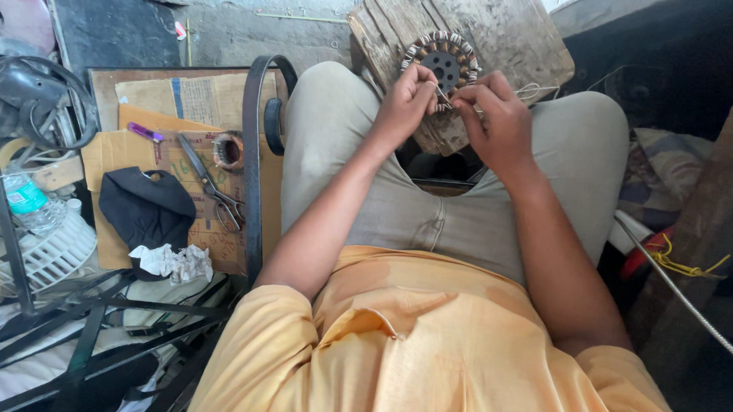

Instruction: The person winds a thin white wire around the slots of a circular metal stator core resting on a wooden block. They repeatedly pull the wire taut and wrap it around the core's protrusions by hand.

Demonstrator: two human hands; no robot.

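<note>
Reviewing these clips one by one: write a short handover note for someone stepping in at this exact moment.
Left hand and right hand both pinch at the near edge of the round wound stator, with a thin tool or wire between the fingers. The stator lies on a worn wooden block beyond the knees. Scissors and a second small coil lie on cardboard to the left. Windings sit around the ring; how much remains cannot be told.

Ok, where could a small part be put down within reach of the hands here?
Bare room is scarce. The wooden block is free to the right of the wound stator. The cardboard has an open strip between the purple marker and scissors. Below that, black cloth and crumpled paper crowd it.
</note>
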